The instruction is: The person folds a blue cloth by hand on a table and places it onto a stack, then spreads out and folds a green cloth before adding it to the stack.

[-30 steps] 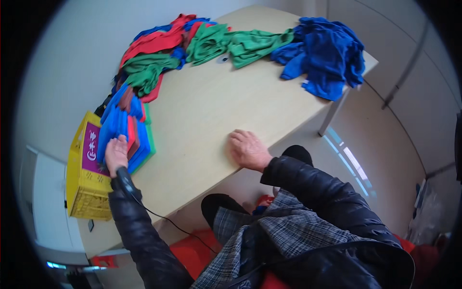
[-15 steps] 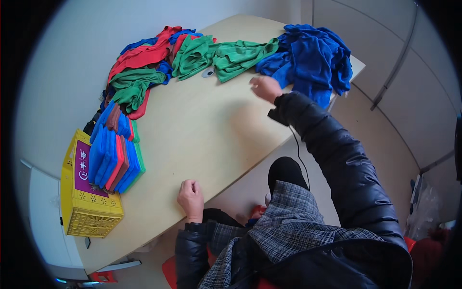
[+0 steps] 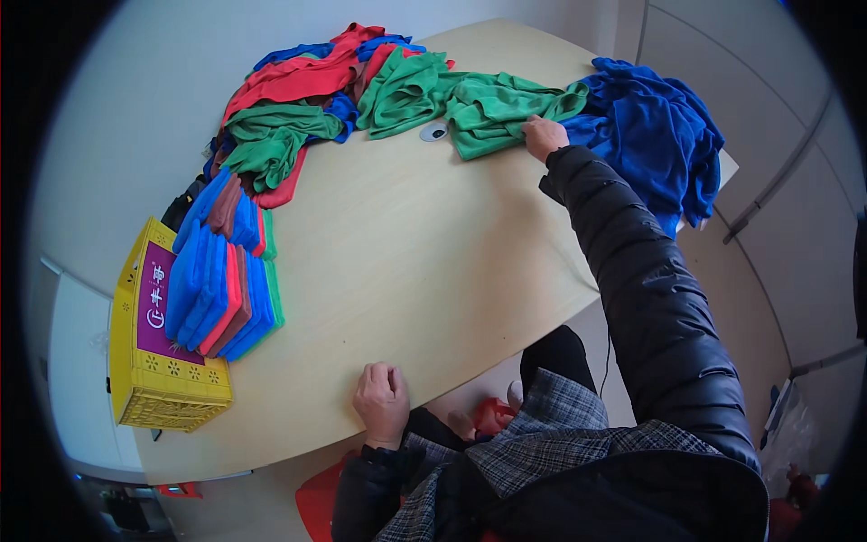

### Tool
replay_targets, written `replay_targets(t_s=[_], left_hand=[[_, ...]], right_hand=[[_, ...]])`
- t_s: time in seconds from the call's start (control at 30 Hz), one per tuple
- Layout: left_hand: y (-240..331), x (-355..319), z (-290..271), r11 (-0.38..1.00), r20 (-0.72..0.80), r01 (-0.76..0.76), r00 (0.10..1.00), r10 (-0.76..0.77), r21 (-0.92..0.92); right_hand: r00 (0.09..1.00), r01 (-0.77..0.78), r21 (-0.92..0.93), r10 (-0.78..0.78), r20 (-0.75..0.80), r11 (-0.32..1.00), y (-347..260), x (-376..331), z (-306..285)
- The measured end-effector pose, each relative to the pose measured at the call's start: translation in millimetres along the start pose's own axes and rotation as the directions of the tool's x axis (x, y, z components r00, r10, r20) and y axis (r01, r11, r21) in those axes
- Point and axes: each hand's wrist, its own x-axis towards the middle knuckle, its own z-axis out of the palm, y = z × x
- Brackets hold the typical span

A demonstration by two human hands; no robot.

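Note:
My right hand (image 3: 546,138) reaches across the table to a crumpled green cloth (image 3: 497,107), its fingers closed on the cloth's right-hand edge. Just right of that hand lies a heaped blue cloth pile (image 3: 655,135). A second green cloth (image 3: 404,93) adjoins the first on the left. My left hand (image 3: 381,404) rests as a fist near the table's front edge, with nothing showing in it. At the left, folded cloths (image 3: 226,294) in blue, red, brown and green stand in rows against a yellow crate.
The yellow crate (image 3: 167,393) with a purple panel stands at the table's left end. A mixed heap of cloths, with a red cloth (image 3: 302,77) on top, lies at the back left. A round grommet (image 3: 433,133) sits in the pale wooden table (image 3: 397,244).
My right hand has moved left from beside the blue pile onto the green cloth. My left hand stays in a fist on the table. The view has shifted.

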Motion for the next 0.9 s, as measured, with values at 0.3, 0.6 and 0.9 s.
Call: replay_targets(t_s=[0.3,0.6,0.9], left_hand=[[3.7,-4.6,-5.9,1.000,-0.004,0.024,1.000,-0.024,0.005],[-16.4,-18.7,2.4,0.968,-0.105,0.172,0.976,-0.193,-0.183],[-5.5,-74.2,-31.3,0.944,-0.375,-0.122,0.927,-0.002,-0.307]], right_hand=[[0.921,0.029,0.276,0.082,-0.380,0.961,-76.4,9.6,-52.6],[0.862,0.465,0.721,-0.447,-0.238,0.513,-322.9,-207.8,-149.9],[0.885,0.343,0.788,-0.457,-0.088,0.512,-361.4,-313.9,-158.7]])
